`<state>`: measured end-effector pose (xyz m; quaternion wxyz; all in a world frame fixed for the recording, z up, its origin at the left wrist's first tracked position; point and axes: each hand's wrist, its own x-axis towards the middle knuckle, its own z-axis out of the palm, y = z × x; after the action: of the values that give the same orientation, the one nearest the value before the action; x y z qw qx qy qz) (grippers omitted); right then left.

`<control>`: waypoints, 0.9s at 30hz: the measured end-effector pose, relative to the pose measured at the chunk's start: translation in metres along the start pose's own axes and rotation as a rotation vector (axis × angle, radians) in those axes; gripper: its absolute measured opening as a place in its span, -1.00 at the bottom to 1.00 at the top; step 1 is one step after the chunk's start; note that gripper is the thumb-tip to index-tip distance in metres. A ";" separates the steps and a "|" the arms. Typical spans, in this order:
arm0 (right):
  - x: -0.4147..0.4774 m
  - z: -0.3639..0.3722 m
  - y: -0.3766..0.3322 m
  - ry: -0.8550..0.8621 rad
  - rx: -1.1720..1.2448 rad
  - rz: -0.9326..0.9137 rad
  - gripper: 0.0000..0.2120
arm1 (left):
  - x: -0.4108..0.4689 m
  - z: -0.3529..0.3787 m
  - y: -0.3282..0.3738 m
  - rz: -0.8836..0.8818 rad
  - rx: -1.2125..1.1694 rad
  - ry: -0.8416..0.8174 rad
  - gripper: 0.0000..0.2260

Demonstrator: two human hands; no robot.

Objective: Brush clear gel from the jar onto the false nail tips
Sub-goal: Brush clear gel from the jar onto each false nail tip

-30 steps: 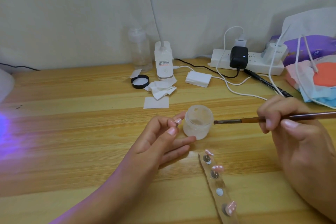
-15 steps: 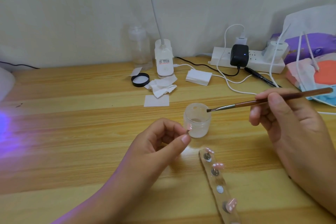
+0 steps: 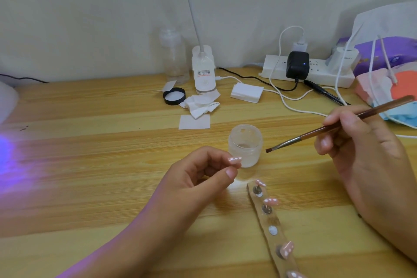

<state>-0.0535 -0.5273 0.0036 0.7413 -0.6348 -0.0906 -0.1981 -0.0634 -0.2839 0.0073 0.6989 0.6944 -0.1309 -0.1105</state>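
The left hand point(image 3: 203, 174) pinches a pink false nail tip point(image 3: 234, 160) between thumb and forefinger, just in front of the open frosted gel jar point(image 3: 245, 142), which stands on the wooden table point(image 3: 90, 187); the right hand point(image 3: 365, 156) grips a brown-handled flat brush point(image 3: 327, 130), fingers curled round the handle, bristles pointing down and left in the air just right of the jar, clear of it; a strip holder point(image 3: 276, 239) near the jar carries more pink tips on studs; a black lid point(image 3: 174, 96) lies farther back beside crumpled wipes point(image 3: 200, 104)
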 end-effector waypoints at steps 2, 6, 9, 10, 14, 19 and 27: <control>0.000 -0.002 0.002 0.004 0.049 0.022 -0.84 | 0.000 0.000 0.000 0.008 0.020 -0.010 -0.91; 0.000 -0.002 0.000 -0.060 0.160 0.093 -0.82 | 0.000 -0.001 -0.001 0.018 0.048 -0.026 -0.94; -0.001 0.001 -0.002 -0.120 0.192 0.121 -0.78 | 0.000 -0.001 -0.002 0.016 0.054 -0.041 -0.92; -0.001 0.001 -0.002 -0.138 0.203 0.130 -0.78 | 0.000 -0.001 -0.002 0.018 0.056 -0.044 -0.89; -0.003 0.005 -0.005 -0.159 0.199 0.153 -0.80 | 0.001 0.000 -0.003 0.025 0.060 -0.048 -0.83; -0.004 0.008 -0.008 -0.180 0.197 0.161 -0.75 | 0.000 -0.001 -0.003 0.023 0.059 -0.046 -0.85; -0.004 0.005 -0.005 -0.161 0.175 0.153 -0.79 | 0.000 0.001 0.000 0.008 0.022 -0.054 -0.92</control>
<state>-0.0585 -0.5223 0.0076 0.7972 -0.5865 -0.1182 -0.0808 -0.0637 -0.2847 0.0072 0.6877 0.6984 -0.1539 -0.1248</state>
